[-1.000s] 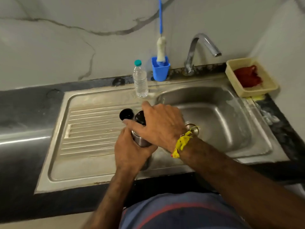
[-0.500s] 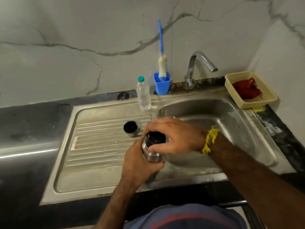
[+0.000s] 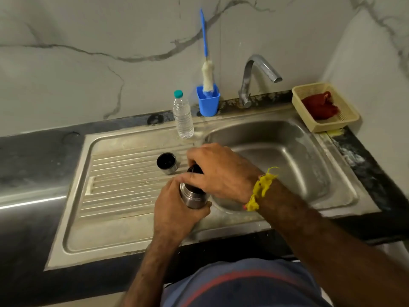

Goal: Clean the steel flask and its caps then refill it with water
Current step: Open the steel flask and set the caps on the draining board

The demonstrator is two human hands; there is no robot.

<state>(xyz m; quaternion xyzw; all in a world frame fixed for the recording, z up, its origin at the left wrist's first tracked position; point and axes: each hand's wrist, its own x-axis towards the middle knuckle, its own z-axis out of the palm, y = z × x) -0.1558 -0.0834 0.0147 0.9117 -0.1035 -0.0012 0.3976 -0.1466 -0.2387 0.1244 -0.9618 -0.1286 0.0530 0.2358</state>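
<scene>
My left hand (image 3: 174, 209) grips the body of the steel flask (image 3: 193, 197), which stands upright on the sink's front rim between the drainboard and the basin. My right hand (image 3: 221, 171) covers the flask's top, its fingers closed around the black inner cap (image 3: 194, 169). Most of that cap is hidden under my fingers. The steel outer cap (image 3: 167, 163) sits mouth up on the ribbed drainboard (image 3: 124, 180), just left of the flask. A yellow thread is tied on my right wrist.
A clear water bottle (image 3: 182, 116) with a teal lid stands behind the drainboard. A blue cup (image 3: 208, 103) holds a bottle brush (image 3: 207, 74). The tap (image 3: 254, 78) arches over the basin (image 3: 287, 156). A cream basket (image 3: 325, 107) with a red cloth sits at the right.
My right hand has shifted its hold on the flask's top, fingers turned further around the black cap. The view has tilted up a little. The flask stays in my left hand.
</scene>
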